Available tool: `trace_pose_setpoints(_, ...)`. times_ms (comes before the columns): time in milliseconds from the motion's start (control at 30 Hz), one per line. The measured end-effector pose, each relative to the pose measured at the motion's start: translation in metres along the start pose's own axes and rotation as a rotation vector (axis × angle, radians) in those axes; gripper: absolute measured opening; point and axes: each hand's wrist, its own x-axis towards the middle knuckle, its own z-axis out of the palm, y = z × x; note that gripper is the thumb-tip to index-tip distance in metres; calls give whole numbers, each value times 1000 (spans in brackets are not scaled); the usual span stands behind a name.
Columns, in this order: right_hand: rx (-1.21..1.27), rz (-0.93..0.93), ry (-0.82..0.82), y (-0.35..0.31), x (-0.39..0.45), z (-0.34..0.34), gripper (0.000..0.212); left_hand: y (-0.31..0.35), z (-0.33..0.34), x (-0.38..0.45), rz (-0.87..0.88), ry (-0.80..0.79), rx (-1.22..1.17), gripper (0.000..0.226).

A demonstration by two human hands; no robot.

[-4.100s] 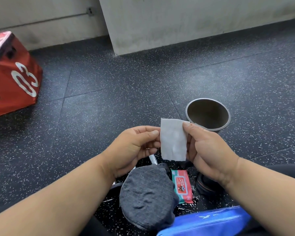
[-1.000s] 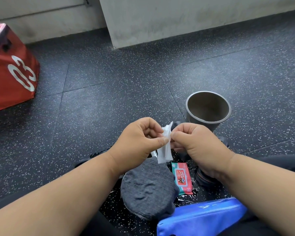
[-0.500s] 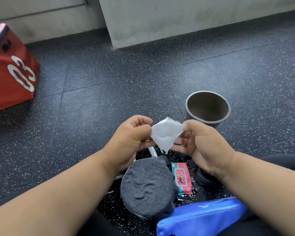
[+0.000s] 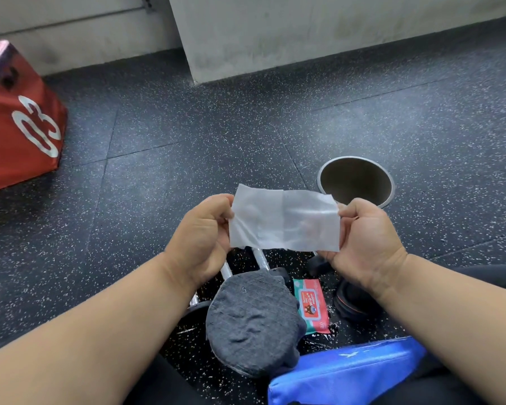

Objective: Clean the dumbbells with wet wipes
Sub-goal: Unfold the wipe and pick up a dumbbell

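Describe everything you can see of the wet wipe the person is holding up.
The wet wipe is a thin, white, slightly see-through sheet, damp-looking, with a fold line down its middle. It is spread out flat as a wide rectangle, held in the air above the floor. The left hand pinches its left edge and the right hand its right edge. Nothing else touches it.

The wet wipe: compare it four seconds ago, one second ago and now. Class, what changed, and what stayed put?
The wet wipe went from half open to bunched between the fingers, and is now pulled wide and flat. The left hand and right hand moved apart, each pinching one end throughout. The wipes pack, grey bin and red box stayed where they were.
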Motion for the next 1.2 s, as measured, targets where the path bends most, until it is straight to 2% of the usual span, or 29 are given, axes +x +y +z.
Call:
trace_pose_setpoints(67,21,-6,2,1,-2,2,73,2,-2,1,-10,4,-13,35)
trace_pose_setpoints(200,93,-21,-12,1,-1,-1,44,4,-10,5,-27,109,-77,22)
trace_pose_setpoints(300,109,-45,-4,2,2,-2,24,6,-12,7,-61,159,-133,35)
trace_pose_setpoints(367,108,-51,-13,2,3,-3,21,6,-12,7,-64,145,-130,36)
trace_pose_setpoints(500,107,-62,-19,2,0,-2,15,6,-12,7,-62,138,-111,23)
trace_pose_setpoints(600,85,-54,-93,-1,-7,3,11,6,-9,4,-62,114,-113,22)
trace_pose_setpoints(700,-113,-57,-132,1,-11,10,27,5,-7,1,-52,35,-82,35)
trace_pose_setpoints(767,-243,-113,-100,6,-11,13,19,3,-5,0,-58,17,-72,39)
trace_pose_setpoints(800,-290,-138,-84,8,-11,13,9,3,-5,0,-63,18,-71,37)
trace_pose_setpoints(833,-336,-159,-67,10,-12,14,9,1,-4,0,-63,21,-63,32)
trace_pose_setpoints(933,-414,-188,-70,12,-17,17,22,-4,-2,0,-28,4,2,13)
trace_pose_setpoints(1033,-511,-213,-180,10,-24,23,33,-10,2,-4,-11,-14,25,21)
trace_pose_setpoints(1200,-601,-199,-273,11,-39,32,12,-14,7,-8,3,-55,46,23)
